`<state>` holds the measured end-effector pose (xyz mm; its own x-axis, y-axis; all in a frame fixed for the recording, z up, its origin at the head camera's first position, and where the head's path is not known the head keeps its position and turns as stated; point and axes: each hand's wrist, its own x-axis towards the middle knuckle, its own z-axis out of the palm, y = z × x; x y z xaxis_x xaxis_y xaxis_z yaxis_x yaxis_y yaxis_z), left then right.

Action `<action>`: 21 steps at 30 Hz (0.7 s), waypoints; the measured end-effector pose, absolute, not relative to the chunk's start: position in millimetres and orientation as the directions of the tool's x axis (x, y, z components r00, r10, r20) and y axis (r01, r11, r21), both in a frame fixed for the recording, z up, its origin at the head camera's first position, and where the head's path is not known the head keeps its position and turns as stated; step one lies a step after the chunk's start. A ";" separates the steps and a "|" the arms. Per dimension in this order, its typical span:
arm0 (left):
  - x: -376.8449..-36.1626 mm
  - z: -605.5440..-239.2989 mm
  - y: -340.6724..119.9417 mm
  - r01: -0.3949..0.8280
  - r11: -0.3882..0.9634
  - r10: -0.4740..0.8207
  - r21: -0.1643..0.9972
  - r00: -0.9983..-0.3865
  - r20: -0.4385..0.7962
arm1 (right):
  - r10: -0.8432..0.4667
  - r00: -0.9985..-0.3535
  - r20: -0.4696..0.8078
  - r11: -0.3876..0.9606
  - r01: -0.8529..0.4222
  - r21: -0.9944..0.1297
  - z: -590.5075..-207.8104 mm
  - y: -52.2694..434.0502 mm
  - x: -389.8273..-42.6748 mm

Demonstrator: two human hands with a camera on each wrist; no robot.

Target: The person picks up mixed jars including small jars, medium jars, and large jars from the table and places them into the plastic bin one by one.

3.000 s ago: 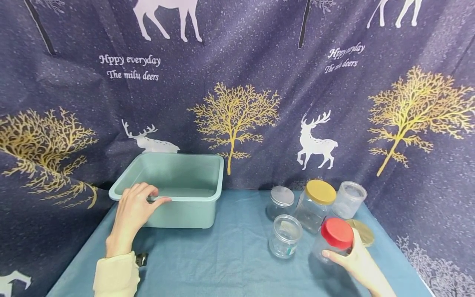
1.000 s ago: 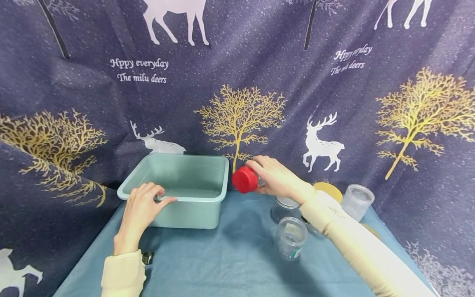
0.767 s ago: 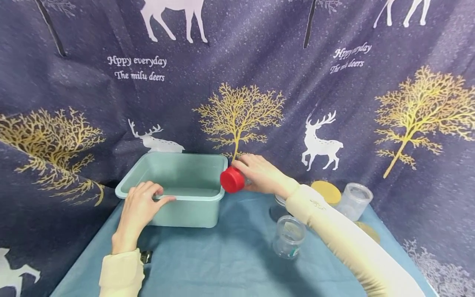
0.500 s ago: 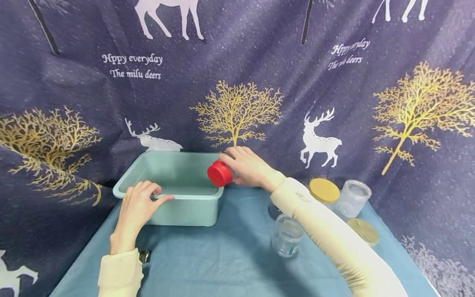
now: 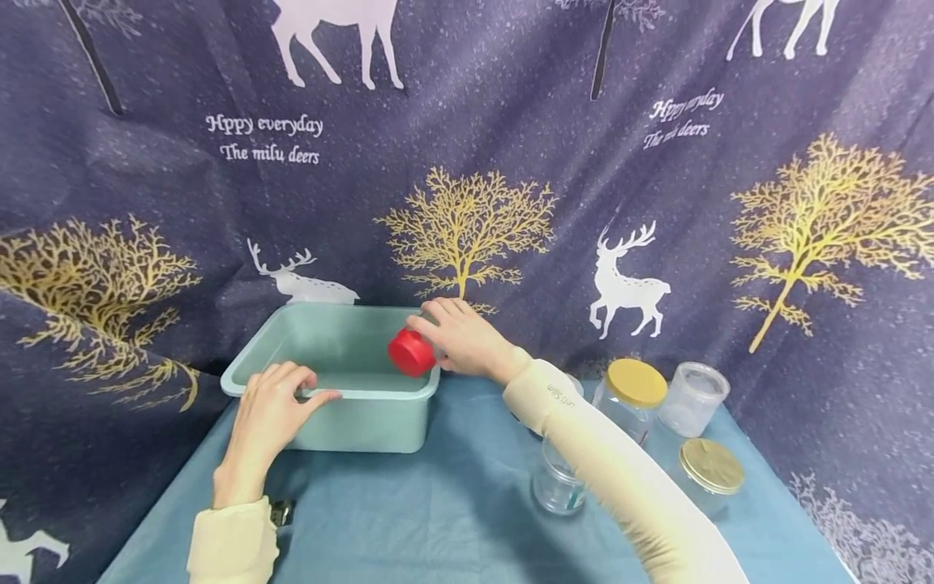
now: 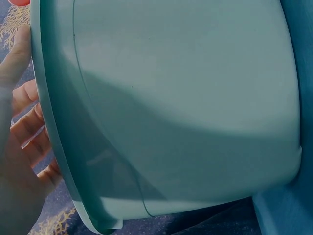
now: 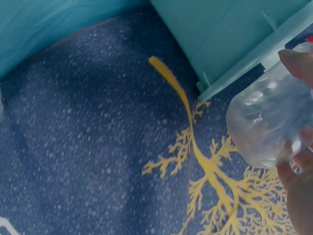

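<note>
Head view: the person's left hand (image 5: 272,403) grasps the near rim of the pale green rectangular plastic tub (image 5: 379,402), thumb hooked inside and fingers curled over the edge, a hold that appears meant to steady it on the blue-cloth-covered counter (image 5: 438,519). The right hand (image 5: 460,339) grasps a clear plastic jar with a red screw lid (image 5: 411,352), tipped on its side with the lid pointing into the tub, above the tub's right rim. Other clear jars stand at the right of the counter, one with a yellow lid (image 5: 636,381); a deer-print curtain (image 5: 467,162) hangs behind. Left wrist view: fingers (image 6: 29,129) lie along the tub's rim (image 6: 54,122), touching it. Right wrist view: the jar's clear base (image 7: 266,122) is pinched between fingertips (image 7: 299,61), just beside the tub's outer wall (image 7: 230,34).
</note>
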<state>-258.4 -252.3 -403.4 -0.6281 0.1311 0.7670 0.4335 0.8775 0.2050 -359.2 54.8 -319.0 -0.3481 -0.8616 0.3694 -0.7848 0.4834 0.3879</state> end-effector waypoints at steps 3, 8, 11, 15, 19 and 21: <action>-258.1 -403.8 -252.2 0.435 0.876 0.130 0.207 -0.628 0.768 | -0.867 -0.335 0.369 0.474 -0.784 0.401 -322.1 48.5 -359.2; -259.0 -402.8 -251.9 0.434 0.878 0.135 0.202 -0.628 0.767 | -0.868 -0.342 0.360 0.476 -0.780 0.406 -322.7 39.1 -358.6; -259.3 -402.5 -251.6 0.432 0.878 0.134 0.204 -0.633 0.763 | -0.870 -0.364 0.333 0.482 -0.771 0.416 -323.6 33.6 -357.5; -258.3 -401.9 -250.3 0.427 0.879 0.131 0.212 -0.644 0.754 | -0.867 -0.391 0.308 0.494 -0.756 0.429 -328.0 26.8 -357.1; -257.1 -400.6 -249.3 0.427 0.878 0.128 0.216 -0.644 0.754 | -0.868 -0.392 0.305 0.492 -0.755 0.434 -333.8 21.0 -360.0; -257.1 -400.3 -248.9 0.427 0.877 0.124 0.218 -0.642 0.757 | -0.871 -0.381 0.309 0.486 -0.753 0.442 -336.0 18.7 -361.5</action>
<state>-257.1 -248.9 -400.3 -0.6418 0.1244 0.7567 0.4273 0.8774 0.2181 -361.5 18.7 -336.0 -0.3810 -0.8713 0.3093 -0.7534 0.4865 0.4423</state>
